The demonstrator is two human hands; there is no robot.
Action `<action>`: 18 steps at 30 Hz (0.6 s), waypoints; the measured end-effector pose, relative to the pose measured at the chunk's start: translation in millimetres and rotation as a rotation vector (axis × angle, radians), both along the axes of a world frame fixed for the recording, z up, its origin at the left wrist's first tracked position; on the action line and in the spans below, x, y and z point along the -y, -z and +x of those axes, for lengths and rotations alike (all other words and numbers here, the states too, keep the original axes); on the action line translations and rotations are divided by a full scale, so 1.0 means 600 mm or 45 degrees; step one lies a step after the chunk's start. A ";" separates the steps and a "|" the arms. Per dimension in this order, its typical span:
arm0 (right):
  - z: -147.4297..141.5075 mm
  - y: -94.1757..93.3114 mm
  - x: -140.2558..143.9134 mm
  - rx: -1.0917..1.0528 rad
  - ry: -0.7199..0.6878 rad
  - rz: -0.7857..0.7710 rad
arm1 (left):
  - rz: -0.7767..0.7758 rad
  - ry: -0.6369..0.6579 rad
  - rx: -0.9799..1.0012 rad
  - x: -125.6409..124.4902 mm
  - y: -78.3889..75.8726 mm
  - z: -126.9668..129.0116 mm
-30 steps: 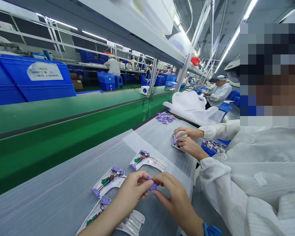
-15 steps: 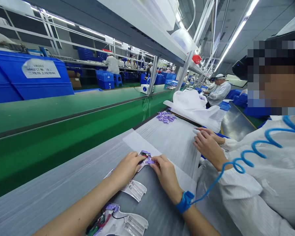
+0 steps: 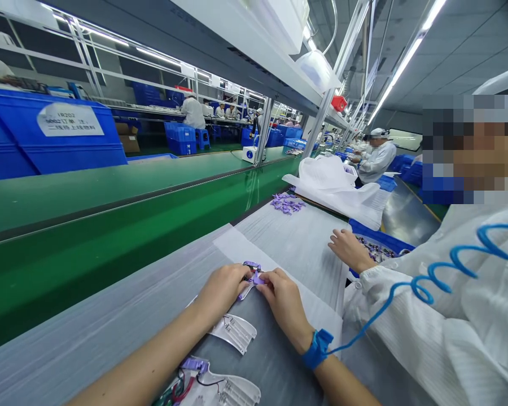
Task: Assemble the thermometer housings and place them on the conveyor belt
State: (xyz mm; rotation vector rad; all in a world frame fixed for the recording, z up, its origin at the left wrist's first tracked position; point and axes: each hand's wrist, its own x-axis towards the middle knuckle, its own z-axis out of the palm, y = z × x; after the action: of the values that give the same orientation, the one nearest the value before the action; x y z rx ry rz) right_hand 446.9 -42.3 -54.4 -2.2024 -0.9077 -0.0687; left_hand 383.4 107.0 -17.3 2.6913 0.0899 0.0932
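Observation:
My left hand [image 3: 222, 288] and my right hand [image 3: 283, 300] meet over a white plastic shell [image 3: 233, 330] lying on the grey foam sheet [image 3: 110, 332]. Between their fingertips sits a small purple part [image 3: 254, 276] at the shell's far end. Both hands pinch or press it; which hand grips it I cannot tell. A blue wrist strap [image 3: 317, 348] with a coiled cord [image 3: 406, 287] is on my right wrist. A second shell with wires [image 3: 214, 389] lies near the bottom edge, under my left forearm.
A co-worker in a white coat sits close at my right, one hand [image 3: 347, 250] on the bench edge. A pile of purple parts [image 3: 287, 204] and white bags [image 3: 334, 186] lie farther along. A green conveyor [image 3: 110, 225] runs on the left, with blue bins [image 3: 55, 135] beyond it.
My hands moved from holding the purple part in the air out to the farther shell and stay there. The co-worker drew the hands back; now one rests at the bench edge.

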 end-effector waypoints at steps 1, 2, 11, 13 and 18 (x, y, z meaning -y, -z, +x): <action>0.000 -0.001 -0.001 0.000 0.001 -0.002 | 0.014 -0.003 0.010 0.001 -0.001 0.000; 0.001 -0.002 -0.001 0.001 0.003 -0.002 | 0.029 -0.005 0.018 0.001 -0.001 0.000; 0.003 0.001 0.001 0.042 -0.005 0.001 | 0.176 0.021 0.009 0.003 0.000 0.010; 0.001 0.003 0.000 0.068 -0.013 -0.010 | 0.201 0.022 -0.007 0.003 0.000 0.012; -0.007 0.011 -0.001 0.162 -0.011 -0.036 | 0.257 0.056 -0.058 0.007 -0.006 0.017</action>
State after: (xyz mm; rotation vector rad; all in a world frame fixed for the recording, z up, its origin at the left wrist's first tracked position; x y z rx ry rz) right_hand 443.0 -41.6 -60.8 -2.2404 -0.9935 -0.1950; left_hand 393.3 102.7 -13.6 2.8961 0.0371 0.0292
